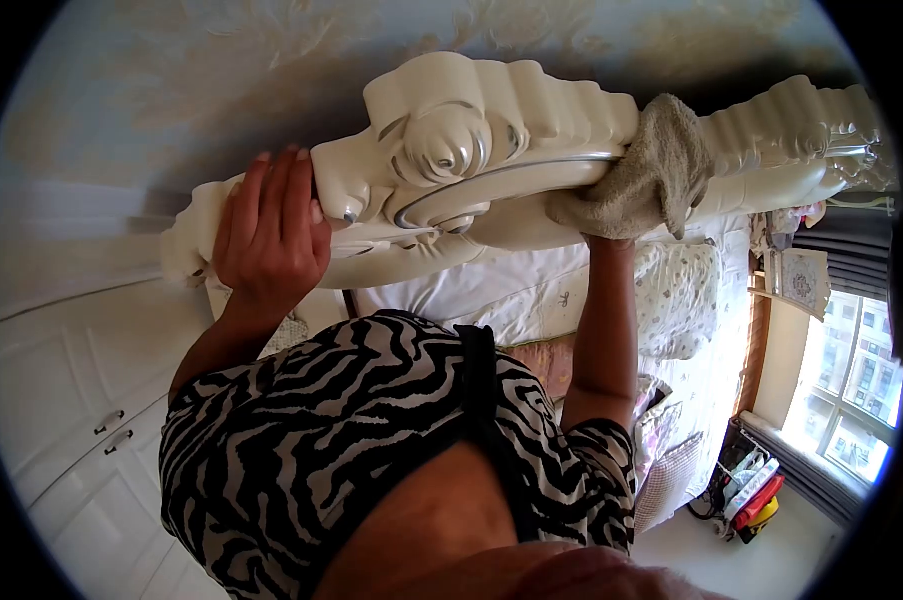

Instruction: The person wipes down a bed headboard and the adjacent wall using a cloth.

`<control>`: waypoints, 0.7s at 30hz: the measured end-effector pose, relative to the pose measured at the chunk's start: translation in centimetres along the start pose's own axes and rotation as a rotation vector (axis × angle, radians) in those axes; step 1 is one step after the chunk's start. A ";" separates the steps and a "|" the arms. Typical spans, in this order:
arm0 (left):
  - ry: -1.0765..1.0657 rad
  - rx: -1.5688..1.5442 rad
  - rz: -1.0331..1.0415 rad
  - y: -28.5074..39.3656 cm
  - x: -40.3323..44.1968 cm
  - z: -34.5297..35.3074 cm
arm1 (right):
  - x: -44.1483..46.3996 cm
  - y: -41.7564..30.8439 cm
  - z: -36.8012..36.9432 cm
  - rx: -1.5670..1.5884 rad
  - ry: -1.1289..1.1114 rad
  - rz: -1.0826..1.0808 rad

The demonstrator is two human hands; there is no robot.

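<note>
A carved cream headboard with silver trim runs across the upper part of the view, close to the wall. My left hand rests over its top edge at the left, fingers stretched out and lying against the carving. Further right, a grey-brown cloth is draped over the headboard, just right of the carved centre. My right hand is under this cloth, which covers the fingers; only the wrist and forearm show below it.
Beyond the headboard lies a bed with white bedding and a floral pillow. White cabinets stand at the left. A window, grey curtains and red and yellow items are at the right.
</note>
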State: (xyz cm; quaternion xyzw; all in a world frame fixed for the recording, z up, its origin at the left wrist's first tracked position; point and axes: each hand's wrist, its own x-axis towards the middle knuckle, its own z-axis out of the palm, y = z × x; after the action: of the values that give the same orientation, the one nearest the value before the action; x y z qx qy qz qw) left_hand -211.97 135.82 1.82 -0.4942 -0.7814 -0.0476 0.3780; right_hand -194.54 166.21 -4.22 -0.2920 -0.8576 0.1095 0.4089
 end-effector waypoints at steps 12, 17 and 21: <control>0.171 -0.395 -0.108 3.8 3.6 -2.5 | -1.6 2.5 1.4 0.075 -0.046 -0.103; 0.145 -0.240 0.001 9.0 9.8 -2.6 | -2.3 4.9 -1.7 0.596 -0.131 0.032; 0.063 -0.188 0.055 11.3 13.5 -3.4 | 4.1 8.7 -8.2 0.693 0.072 -0.061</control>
State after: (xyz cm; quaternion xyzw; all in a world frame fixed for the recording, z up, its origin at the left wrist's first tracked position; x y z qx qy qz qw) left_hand -204.05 149.92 9.49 -0.5469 -0.7474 -0.1261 0.3555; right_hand -186.67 175.21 -0.05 -0.1139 -0.7629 0.3713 0.5169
